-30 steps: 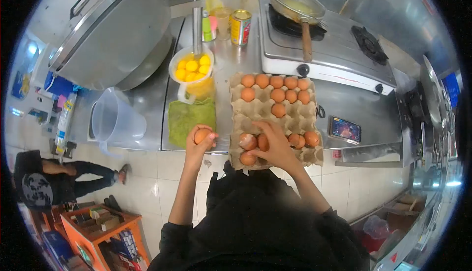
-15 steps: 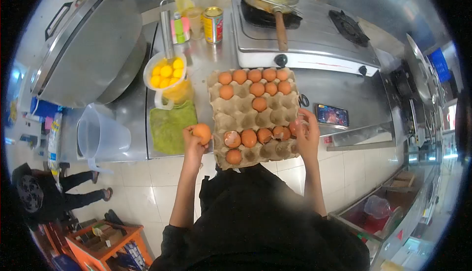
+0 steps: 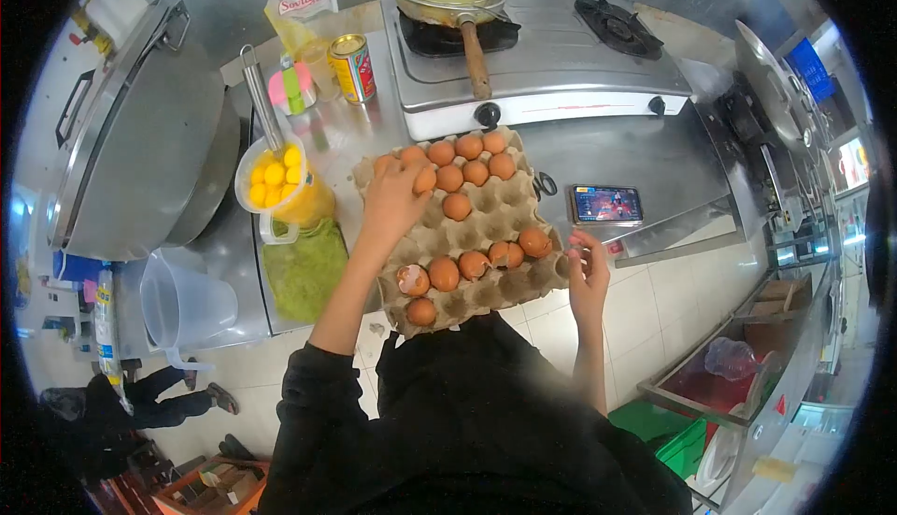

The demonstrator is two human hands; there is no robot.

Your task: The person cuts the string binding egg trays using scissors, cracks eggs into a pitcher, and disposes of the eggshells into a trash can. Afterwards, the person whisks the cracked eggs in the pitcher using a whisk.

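Observation:
My left hand [image 3: 397, 199] reaches over the upper left part of the cardboard egg tray [image 3: 486, 283], its fingers closed round a brown egg [image 3: 425, 179]. Other whole brown eggs [image 3: 441, 152] sit in the far rows beside it, partly covered by my hand. Cracked eggshells [image 3: 412, 279] lie in a nearer row, with one egg [image 3: 421, 311] in the nearest row. My right hand [image 3: 587, 277] is beside the tray's right edge, fingers loosely bent and apart, with nothing visible in them.
A plastic jug of yolks [image 3: 304, 205] with a whisk [image 3: 262, 99] stands left, by a green cloth [image 3: 304, 272]. An empty jug [image 3: 192, 295] and large pot [image 3: 140, 141] are farther left. Behind are a can [image 3: 352, 68] and stove [image 3: 542, 85]; a phone [image 3: 607, 204] lies right.
My left hand has carried the egg from the tray's left side up to its far left rows. My right hand has come away from the shell at the right end of the nearer row.

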